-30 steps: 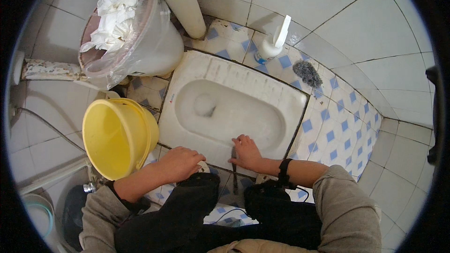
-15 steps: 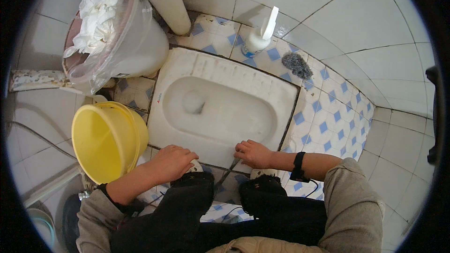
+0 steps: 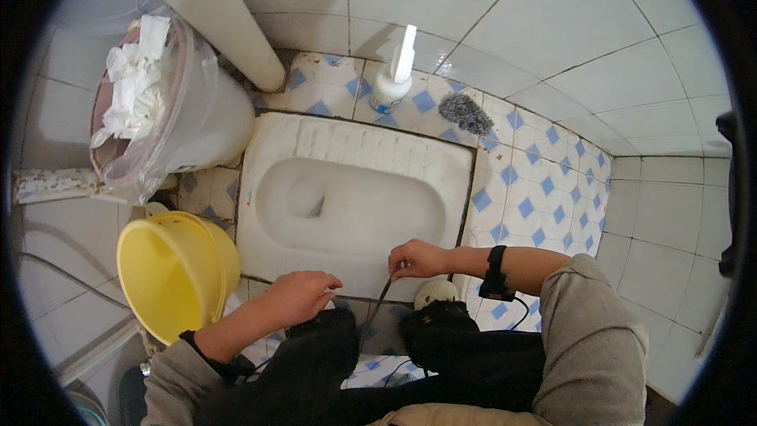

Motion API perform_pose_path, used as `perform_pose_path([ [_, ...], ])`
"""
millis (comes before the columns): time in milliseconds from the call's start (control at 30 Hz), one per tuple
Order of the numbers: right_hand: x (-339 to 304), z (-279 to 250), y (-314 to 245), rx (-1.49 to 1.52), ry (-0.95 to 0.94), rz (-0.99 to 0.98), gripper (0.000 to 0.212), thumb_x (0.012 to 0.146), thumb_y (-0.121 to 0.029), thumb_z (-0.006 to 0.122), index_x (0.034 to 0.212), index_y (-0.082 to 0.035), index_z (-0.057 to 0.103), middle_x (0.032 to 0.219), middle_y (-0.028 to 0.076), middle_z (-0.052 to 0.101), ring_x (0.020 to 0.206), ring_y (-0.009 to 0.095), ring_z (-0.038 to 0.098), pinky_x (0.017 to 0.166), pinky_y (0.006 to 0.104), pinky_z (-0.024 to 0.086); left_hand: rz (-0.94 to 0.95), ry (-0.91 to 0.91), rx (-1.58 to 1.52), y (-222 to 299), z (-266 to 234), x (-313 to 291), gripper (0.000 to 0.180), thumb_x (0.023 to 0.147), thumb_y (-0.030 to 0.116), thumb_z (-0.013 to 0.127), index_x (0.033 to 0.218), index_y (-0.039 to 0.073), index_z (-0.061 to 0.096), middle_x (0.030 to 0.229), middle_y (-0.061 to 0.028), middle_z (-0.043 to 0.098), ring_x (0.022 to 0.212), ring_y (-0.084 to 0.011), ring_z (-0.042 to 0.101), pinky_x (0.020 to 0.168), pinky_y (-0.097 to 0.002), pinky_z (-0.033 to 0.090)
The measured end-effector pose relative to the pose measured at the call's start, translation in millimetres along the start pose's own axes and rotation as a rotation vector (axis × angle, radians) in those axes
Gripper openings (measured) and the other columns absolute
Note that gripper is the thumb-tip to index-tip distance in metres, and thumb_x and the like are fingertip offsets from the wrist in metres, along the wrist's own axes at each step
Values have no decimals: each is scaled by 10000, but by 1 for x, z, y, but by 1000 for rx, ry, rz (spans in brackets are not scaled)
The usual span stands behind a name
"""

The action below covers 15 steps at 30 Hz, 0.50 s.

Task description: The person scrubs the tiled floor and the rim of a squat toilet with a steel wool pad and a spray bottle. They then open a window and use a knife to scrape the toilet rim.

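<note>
My right hand [image 3: 415,259] hovers over the near edge of a white squat toilet [image 3: 276,260]. Its fingertips pinch a thin dark strip [image 3: 382,296], which hangs down toward the gap between my knees; what kind of thing it is I cannot make out. Above my left knee is my left hand [image 3: 302,297], its fingers a little apart and nothing visible in them. The toilet's bowl has a smooth white inside with a drain hole at its left end.
A yellow bucket [image 3: 206,268] stands left of the toilet, below a bagged waste bin [image 3: 209,110] heaped with white tissues [image 3: 138,83]. Past the toilet's far edge are a white spray bottle [image 3: 392,87] and a grey steel-wool scourer [image 3: 467,114]. A pipe [image 3: 229,24] rises beside the bin.
My right hand now pinches the strip with its fingers more closed and has lifted it slightly. My left hand has shifted a little right and down, its fingers reaching right. The view has shifted.
</note>
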State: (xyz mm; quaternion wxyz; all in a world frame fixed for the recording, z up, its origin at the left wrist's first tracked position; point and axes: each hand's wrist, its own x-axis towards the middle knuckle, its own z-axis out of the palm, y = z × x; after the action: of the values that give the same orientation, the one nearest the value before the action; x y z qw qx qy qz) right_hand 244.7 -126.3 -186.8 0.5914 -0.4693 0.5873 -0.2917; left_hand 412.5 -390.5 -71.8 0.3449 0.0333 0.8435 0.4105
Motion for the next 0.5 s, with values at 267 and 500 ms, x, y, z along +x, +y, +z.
perform_pose_path([
  [267, 18, -16, -54, 612, 338, -2, 193, 989, -188, 616, 978, 2, 578, 819, 68, 665, 748, 134, 670, 688, 284, 540, -11, -57, -510, -3, 42, 37, 576, 961, 324, 643, 1404, 32, 420, 1338, -209, 568, 1245, -272, 565, 1015, -391, 470],
  [500, 30, -23, -81, 571, 761, -30, 263, 1052, -269, 490, 1056, -19, 572, 797, 34, 612, 680, 99, 571, 662, 274, 493, -140, -178, -1131, 3, 28, 67, 275, 1063, 272, 449, 1200, 40, 506, 1128, -115, 659, 1078, -197, 645, 973, -360, 506],
])
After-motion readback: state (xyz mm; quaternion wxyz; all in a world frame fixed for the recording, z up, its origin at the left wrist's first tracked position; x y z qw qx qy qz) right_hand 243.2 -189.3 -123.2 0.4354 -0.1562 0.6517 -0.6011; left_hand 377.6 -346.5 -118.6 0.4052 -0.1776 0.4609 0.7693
